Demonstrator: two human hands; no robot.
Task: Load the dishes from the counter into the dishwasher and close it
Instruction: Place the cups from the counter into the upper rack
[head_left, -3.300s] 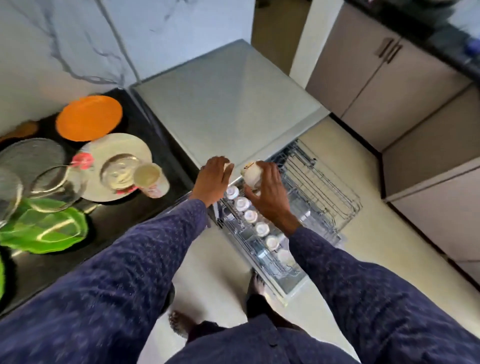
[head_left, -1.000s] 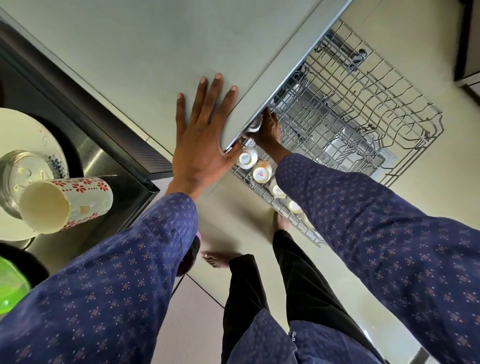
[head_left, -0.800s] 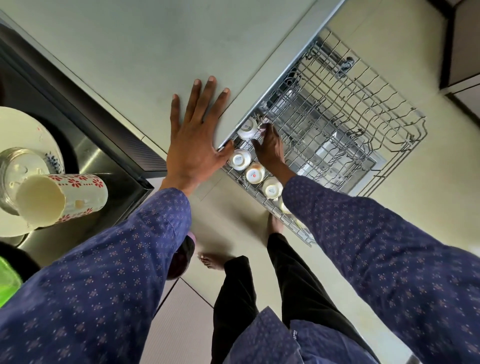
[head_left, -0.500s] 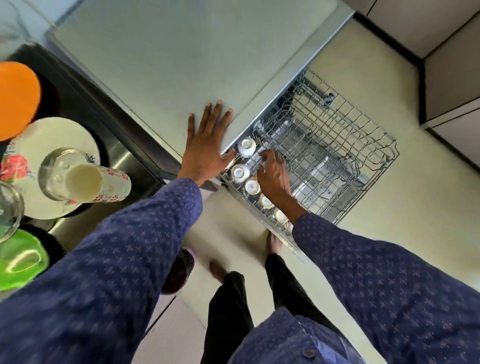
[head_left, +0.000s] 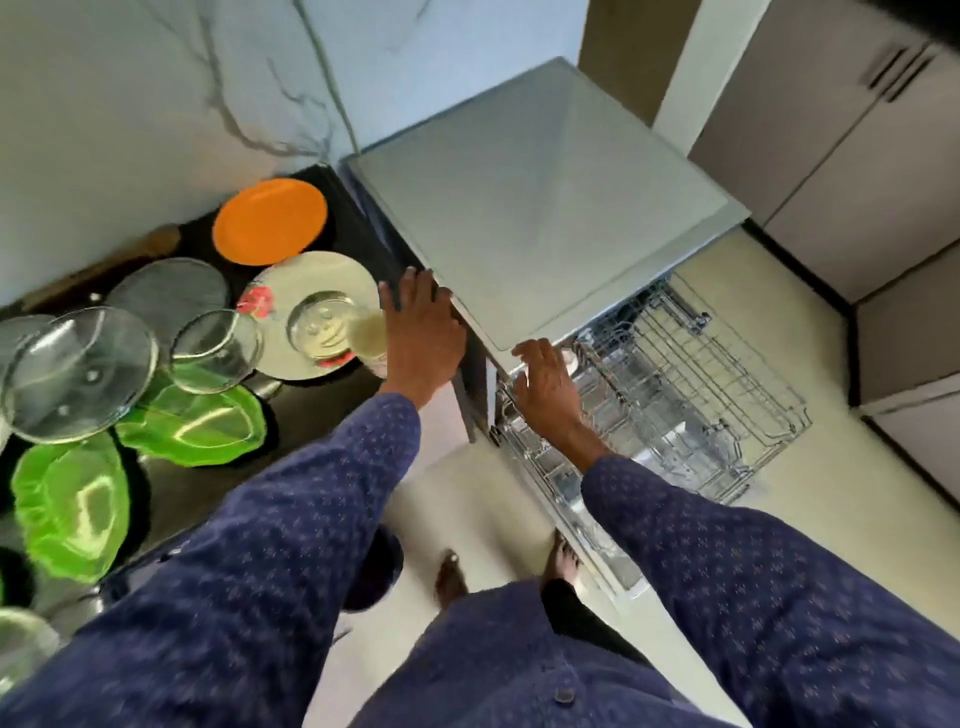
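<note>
Left hand (head_left: 422, 332): fingers extended and relaxed, grasping nothing, positioned over the gap between the dark counter (head_left: 208, 483) and the dishwasher (head_left: 540, 208). It hides most of a flower-patterned mug (head_left: 370, 340); only the mug's pale mouth and a strip of its side are visible. Right hand (head_left: 545, 382): fingers spread and loosely bent, holding nothing, located above the near end of the pulled-out wire rack (head_left: 727, 395).

The right hand and sleeve cover most of the cup row in the rack. One white cup (head_left: 569, 359) shows just beyond the fingers; the total number of cups cannot be determined. Motion blur softens the rack wires and the counter items.

Visible counter contents:
- one orange plate (head_left: 270, 221)
- one white floral plate (head_left: 311, 306) carrying a round glass piece (head_left: 322, 330)
- two green plates (head_left: 72, 506) (head_left: 200, 423)
- one glass lid (head_left: 80, 371)
- one glass bowl (head_left: 215, 348)
- one grey round dish (head_left: 169, 296), partly covered by the glassware

More glassware at the left edge is cut off by the frame.
</note>
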